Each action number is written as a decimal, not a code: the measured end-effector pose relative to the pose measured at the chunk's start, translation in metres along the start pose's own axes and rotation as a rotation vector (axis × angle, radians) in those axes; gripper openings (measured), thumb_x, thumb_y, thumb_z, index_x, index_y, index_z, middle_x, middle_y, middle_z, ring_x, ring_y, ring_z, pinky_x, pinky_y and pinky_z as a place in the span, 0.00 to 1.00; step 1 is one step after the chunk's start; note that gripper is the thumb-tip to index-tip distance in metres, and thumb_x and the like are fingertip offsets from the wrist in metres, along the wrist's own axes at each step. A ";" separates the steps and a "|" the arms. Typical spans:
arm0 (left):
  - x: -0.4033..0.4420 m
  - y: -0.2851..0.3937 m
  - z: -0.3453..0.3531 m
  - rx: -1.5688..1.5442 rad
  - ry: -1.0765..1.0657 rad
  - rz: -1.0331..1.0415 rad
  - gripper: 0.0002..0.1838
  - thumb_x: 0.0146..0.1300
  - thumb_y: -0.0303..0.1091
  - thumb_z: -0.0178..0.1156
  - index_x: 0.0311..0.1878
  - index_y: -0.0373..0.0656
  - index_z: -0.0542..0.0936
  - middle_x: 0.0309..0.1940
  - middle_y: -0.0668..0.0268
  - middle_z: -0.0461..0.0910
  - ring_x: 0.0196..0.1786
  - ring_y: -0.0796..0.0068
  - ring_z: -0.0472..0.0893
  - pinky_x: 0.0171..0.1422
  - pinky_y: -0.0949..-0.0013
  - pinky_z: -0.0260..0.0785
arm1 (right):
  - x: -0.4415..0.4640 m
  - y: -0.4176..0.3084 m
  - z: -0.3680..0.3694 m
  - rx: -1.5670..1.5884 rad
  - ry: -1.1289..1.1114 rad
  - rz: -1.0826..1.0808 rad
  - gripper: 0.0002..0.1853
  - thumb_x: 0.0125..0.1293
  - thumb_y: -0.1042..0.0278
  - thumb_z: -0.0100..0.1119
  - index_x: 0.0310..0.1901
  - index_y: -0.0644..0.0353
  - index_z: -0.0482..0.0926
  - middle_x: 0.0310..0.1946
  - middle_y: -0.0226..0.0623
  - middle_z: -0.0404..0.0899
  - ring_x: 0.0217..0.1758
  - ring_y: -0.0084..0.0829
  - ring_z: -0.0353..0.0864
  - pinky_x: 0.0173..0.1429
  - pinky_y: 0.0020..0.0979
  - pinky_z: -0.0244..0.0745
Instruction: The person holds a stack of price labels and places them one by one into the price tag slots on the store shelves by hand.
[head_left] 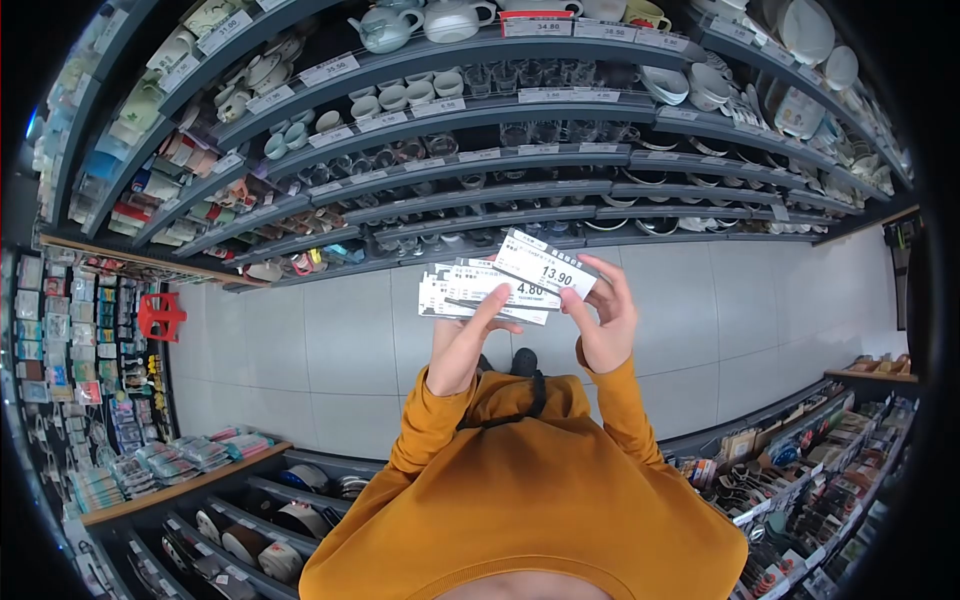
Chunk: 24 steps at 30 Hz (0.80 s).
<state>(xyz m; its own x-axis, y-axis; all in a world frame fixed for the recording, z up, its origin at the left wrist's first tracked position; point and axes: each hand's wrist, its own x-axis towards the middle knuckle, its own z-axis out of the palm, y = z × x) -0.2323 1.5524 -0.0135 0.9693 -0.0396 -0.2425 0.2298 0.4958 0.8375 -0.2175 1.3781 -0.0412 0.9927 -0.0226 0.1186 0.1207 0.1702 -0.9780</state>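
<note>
A fanned stack of white price labels [462,290] lies in my left hand [463,338], whose thumb presses on top while the other fingers are mostly hidden under the stack. My right hand [608,316] pinches the right end of a label reading 13.90 [541,268] between thumb and fingers. That label is tilted and overlaps the stack, partly covering a label reading 4.80 [525,290]. Both hands are close together in front of my body, above the floor.
Ahead, curved shelves [480,158] hold teapots [385,28], cups, glasses and bowls. A red stool [162,316] stands at the left on the tiled floor [270,345]. Racks of packaged goods line the left side, with more shelves behind me at both lower corners.
</note>
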 end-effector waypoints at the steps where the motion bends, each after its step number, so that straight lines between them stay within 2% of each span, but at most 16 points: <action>1: 0.000 -0.001 -0.001 0.002 0.002 0.000 0.25 0.67 0.31 0.59 0.65 0.35 0.67 0.48 0.61 0.79 0.44 0.74 0.81 0.39 0.71 0.75 | 0.000 0.000 0.000 -0.009 0.001 -0.004 0.23 0.62 0.79 0.62 0.59 0.66 0.68 0.42 0.43 0.83 0.43 0.25 0.82 0.47 0.26 0.76; 24: 0.002 -0.003 0.003 0.016 0.004 -0.002 0.25 0.66 0.31 0.60 0.64 0.33 0.67 0.48 0.60 0.79 0.44 0.74 0.81 0.38 0.72 0.76 | -0.001 0.001 -0.002 0.014 0.043 -0.049 0.20 0.65 0.77 0.59 0.58 0.66 0.70 0.41 0.41 0.82 0.39 0.25 0.81 0.43 0.25 0.77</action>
<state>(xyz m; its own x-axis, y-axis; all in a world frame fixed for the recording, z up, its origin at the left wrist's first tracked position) -0.2308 1.5482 -0.0144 0.9685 -0.0372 -0.2461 0.2331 0.4819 0.8446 -0.2185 1.3760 -0.0425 0.9846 -0.0739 0.1585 0.1695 0.1812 -0.9687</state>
